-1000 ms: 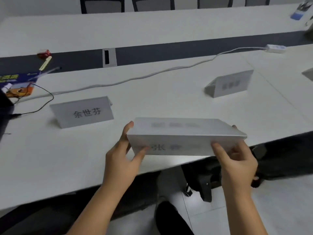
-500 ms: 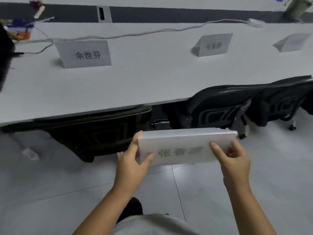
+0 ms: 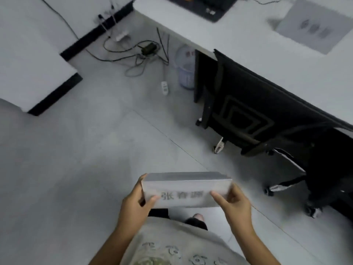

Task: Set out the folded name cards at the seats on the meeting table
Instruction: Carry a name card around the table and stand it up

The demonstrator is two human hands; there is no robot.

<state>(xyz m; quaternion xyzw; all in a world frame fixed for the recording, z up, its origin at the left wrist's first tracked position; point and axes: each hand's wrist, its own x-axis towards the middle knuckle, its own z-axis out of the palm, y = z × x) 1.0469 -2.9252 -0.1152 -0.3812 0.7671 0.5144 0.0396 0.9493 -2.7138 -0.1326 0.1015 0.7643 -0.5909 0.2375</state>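
Both hands [image 3: 137, 202] [image 3: 234, 202] grip name card [image 3: 186, 188] btwn them, one per end.

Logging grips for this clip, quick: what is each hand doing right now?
Left hand: grips the name card at its left end.
Right hand: grips the same card's right end.

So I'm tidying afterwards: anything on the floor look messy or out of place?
Yes: a tangle of cables and a white power strip lie loose on the floor beside the waste bin.
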